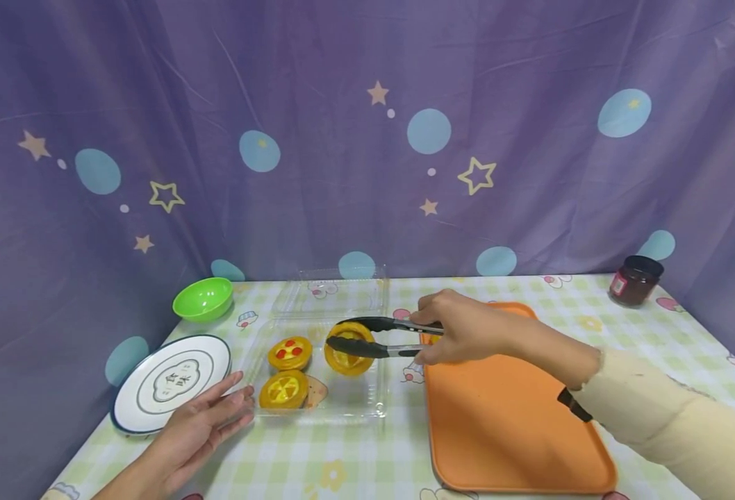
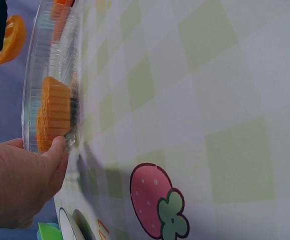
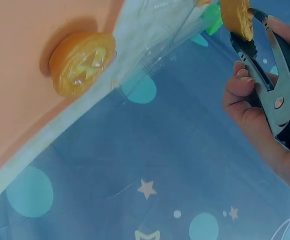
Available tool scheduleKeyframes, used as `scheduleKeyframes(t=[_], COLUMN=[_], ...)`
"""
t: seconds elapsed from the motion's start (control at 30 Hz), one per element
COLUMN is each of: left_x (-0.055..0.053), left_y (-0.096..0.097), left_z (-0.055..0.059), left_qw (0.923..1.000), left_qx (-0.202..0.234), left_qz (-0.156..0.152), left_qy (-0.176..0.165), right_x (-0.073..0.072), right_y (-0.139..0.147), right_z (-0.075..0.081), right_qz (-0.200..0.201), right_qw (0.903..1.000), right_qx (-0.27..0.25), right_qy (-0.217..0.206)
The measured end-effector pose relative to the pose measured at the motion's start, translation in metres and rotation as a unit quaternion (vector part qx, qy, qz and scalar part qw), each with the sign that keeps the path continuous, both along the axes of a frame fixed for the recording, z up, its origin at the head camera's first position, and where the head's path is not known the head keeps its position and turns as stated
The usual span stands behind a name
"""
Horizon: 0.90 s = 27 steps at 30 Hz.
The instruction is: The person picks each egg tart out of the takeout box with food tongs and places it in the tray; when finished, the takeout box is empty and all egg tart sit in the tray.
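Note:
My right hand [image 1: 461,326] holds metal tongs [image 1: 408,351] with black tips. Between those tips is a tart [image 1: 350,367] with a yellow top, tilted above the right half of a clear plastic clamshell box [image 1: 358,406]. Inside the box's left half sit a tart with red pieces [image 1: 290,354] and a tart with yellow wedges [image 1: 284,390]. At the box's left wall, my left hand [image 1: 195,427] rests its extended fingers against the plastic. Another tart [image 3: 82,65] lies on the orange tray [image 1: 511,423], mostly hidden by my right hand in the head view.
The box's lid [image 1: 333,295] stands open toward the curtain. A white plate [image 1: 136,389] with a dark rim is at the left, with a green bowl [image 1: 203,300] behind it. A dark-lidded jar [image 1: 635,281] stands at the far right of the checked tablecloth.

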<state>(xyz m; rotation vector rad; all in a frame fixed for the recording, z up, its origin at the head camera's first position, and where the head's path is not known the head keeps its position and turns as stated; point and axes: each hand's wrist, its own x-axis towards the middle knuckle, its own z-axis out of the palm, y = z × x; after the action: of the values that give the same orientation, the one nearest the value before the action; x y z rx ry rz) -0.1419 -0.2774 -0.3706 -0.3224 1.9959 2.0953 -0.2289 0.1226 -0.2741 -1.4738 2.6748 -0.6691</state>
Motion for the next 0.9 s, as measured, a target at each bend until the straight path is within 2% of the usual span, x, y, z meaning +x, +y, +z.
scheduleKeyframes(t=[0.13,0.4,0.73,0.9], left_x=[0.000,0.001,0.001,0.002], left_y=[0.000,0.000,0.000,0.001], left_z=[0.000,0.000,0.002,0.002], left_qw=[1.0000,1.0000,1.0000,1.0000], left_qx=[-0.001,0.000,-0.002,-0.002], left_qz=[0.000,-0.001,-0.001,-0.002], left_qy=[-0.001,0.000,-0.003,-0.003], right_x=[0.000,0.000,0.000,0.003], right_y=[0.008,0.024,0.060,0.080], right_z=[0.005,0.008,0.007,0.007], right_qz=[-0.009,-0.061,-0.098,-0.138], right_qw=[0.9999,0.9981,0.9951,0.9905], right_qx=[-0.002,0.004,-0.012,-0.002], right_qy=[0.007,-0.001,-0.005,0.001])
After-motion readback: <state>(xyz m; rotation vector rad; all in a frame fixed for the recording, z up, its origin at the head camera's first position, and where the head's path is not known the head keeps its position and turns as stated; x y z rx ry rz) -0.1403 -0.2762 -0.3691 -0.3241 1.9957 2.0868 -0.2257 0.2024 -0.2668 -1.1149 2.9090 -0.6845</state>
